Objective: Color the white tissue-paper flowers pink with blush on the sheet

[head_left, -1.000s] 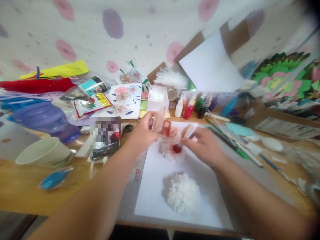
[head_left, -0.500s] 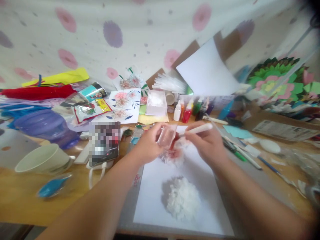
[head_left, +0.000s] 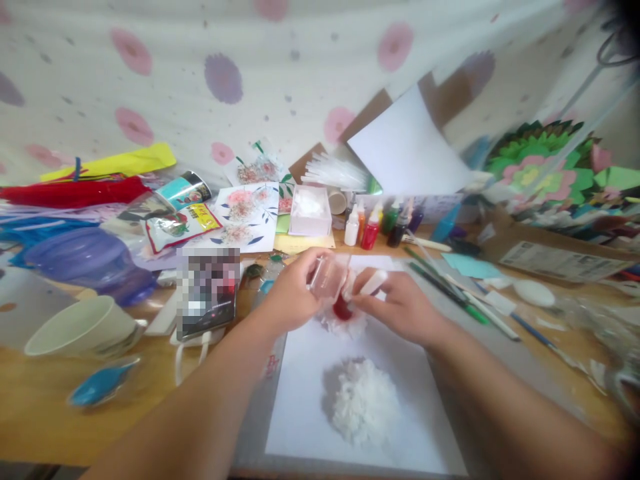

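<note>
My left hand [head_left: 293, 293] is closed round a small clear container [head_left: 329, 275] with red liquid, held tilted over a white sheet [head_left: 310, 387]. Close beside it, my right hand [head_left: 400, 307] pinches a white brush [head_left: 373, 283] whose red-soaked tip [head_left: 343, 310] touches a white tissue flower [head_left: 345, 323] stained red. A second, plain white tissue flower [head_left: 367, 402] lies nearer me on the same sheet.
Small paint bottles [head_left: 373, 227] and a clear box [head_left: 310, 210] stand behind the sheet. A phone [head_left: 207, 290], a white cup [head_left: 80, 327] and a purple lid [head_left: 87, 257] lie left. Pens and brushes [head_left: 450, 287] lie right. Paper flowers [head_left: 545, 170] sit far right.
My right hand raised the brush level to the container, then brought its red tip back down onto the stained flower. My left hand kept holding the container.
</note>
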{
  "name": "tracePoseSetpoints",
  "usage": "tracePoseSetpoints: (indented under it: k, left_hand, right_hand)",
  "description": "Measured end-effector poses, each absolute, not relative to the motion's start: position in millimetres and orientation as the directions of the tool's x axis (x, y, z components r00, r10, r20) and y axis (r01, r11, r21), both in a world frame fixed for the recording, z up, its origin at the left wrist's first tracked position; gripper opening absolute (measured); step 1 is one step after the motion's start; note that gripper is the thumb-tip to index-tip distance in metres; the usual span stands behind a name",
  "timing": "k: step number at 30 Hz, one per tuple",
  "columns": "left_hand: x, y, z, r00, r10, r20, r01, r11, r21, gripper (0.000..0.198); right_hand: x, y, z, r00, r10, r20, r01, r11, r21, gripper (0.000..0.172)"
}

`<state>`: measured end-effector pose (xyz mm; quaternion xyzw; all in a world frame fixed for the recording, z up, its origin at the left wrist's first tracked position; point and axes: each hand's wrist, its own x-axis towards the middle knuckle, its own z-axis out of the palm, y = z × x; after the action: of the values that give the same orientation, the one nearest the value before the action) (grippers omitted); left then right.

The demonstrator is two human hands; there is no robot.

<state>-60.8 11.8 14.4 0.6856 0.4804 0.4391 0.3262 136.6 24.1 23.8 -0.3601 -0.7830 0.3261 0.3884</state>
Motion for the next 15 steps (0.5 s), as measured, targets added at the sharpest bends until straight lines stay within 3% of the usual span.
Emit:
tracePoseSetpoints:
  k: [4,8,10,13,15]
  left_hand:
    - [-61,13,10,0.155,0.946,0.286,0.407,-0.325,0.854,0.041]
    - [-57,10,8,0.169,0.954,0.249,0.397,-0.297,0.868,0.040]
    - [-54,8,7,0.176,0.955,0.237,0.385,-0.288,0.877,0.035]
    - [-51,6,7,0.190,0.957,0.219,0.372,-0.277,0.886,0.032]
    - [-49,5,6,0.192,0.958,0.213,0.361,-0.271,0.892,0.033]
  right_hand:
    - [141,24,21,-0.302,0.831,0.467,0.329,0.551,-0.767,0.012]
    - [143,25,21,-0.316,0.868,0.384,0.378,0.486,-0.788,0.013]
    - [142,24,22,-0.226,0.892,0.391,0.359,0.449,-0.818,0.014]
    - [140,24,23,-0.303,0.904,0.302,0.345,0.399,-0.850,0.015]
    - [138,24,22,-0.253,0.926,0.281,0.299,0.351,-0.887,0.014]
